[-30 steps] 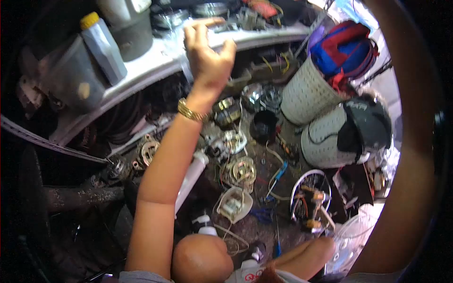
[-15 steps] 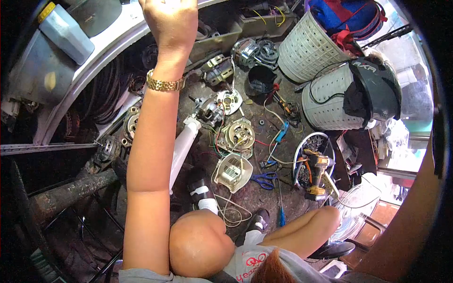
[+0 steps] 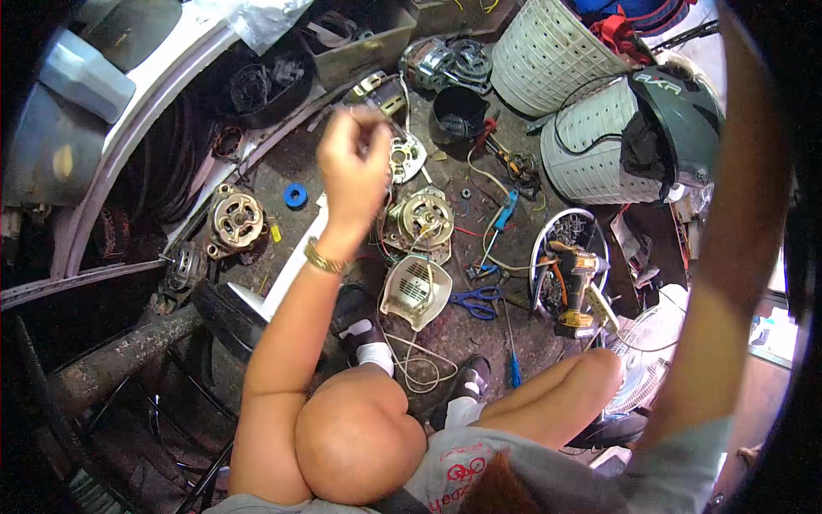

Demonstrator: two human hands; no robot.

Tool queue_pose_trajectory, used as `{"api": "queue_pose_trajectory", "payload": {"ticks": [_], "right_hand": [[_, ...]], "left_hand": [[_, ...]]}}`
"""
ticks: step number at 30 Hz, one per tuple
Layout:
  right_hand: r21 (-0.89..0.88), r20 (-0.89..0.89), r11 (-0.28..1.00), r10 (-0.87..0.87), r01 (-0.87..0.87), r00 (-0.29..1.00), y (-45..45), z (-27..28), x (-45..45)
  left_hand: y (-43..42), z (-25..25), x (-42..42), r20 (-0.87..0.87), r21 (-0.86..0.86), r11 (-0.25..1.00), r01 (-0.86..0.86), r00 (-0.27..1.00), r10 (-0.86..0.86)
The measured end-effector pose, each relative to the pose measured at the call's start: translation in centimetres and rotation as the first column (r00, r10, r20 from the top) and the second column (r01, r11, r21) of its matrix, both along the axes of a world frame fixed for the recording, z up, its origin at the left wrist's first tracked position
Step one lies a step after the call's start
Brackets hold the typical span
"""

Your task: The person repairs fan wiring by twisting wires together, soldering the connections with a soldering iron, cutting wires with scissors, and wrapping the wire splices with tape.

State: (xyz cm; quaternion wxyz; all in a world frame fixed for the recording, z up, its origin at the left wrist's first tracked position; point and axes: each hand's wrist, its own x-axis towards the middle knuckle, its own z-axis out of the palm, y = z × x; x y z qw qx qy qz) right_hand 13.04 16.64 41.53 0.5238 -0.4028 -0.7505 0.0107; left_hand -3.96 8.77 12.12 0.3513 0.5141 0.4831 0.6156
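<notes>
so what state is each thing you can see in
left hand: fingers curled, contents unclear
center motor: face uncovered
blue scissors: on the floor, blades unclear
blue ring: lying flat
drill: lying across bowl
bowl: holding metal parts
helmet: against perforated basket

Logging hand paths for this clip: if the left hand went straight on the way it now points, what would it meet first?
Probably the motor with brassy metal, just beyond the left hand in the picture. The hand's height is unclear, so it might pass above it.

dark helmet against white perforated basket
</notes>
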Motion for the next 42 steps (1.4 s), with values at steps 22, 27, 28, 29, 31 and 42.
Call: {"api": "queue_pose_trajectory", "payload": {"ticks": [22, 27, 28, 29, 31, 42], "right_hand": [[-0.821, 0.121, 0.552, -0.087, 0.149, 0.989, -17.7, -42.9, 4.6], [-0.873, 0.083, 0.474, -0.091, 0.116, 0.992, -16.9, -42.9, 4.3], [-0.863, 0.056, 0.495, -0.097, 0.097, 0.994, -16.8, -42.6, 4.2], [-0.864, 0.057, 0.495, -0.095, 0.097, 0.994, -16.8, -42.5, 4.2], [-0.919, -0.03, 0.393, -0.163, 0.037, 0.986, -16.9, -42.5, 4.2], [-0.921, -0.387, 0.172, -0.497, -0.35, 0.776, -18.7, -44.6, 3.5]], "left_hand": [[-8.1, -12.2, 3.7, -0.461, -0.404, 0.859, 0.315, 0.74, -0.489], [-8.4, -12.8, 3.5, -0.428, -0.387, 0.863, 0.326, 0.765, -0.481], [-8.4, -12.7, 3.5, -0.414, -0.373, 0.865, 0.335, 0.774, -0.478], [-8.3, -12.6, 3.6, -0.4, -0.356, 0.868, 0.345, 0.784, -0.476], [-8.4, -12.3, 3.7, -0.372, -0.392, 0.853, 0.344, 0.789, -0.489], [-8.9, -13.9, 4.3, -0.011, -0.597, 0.712, 0.37, 0.883, -0.468]]}}
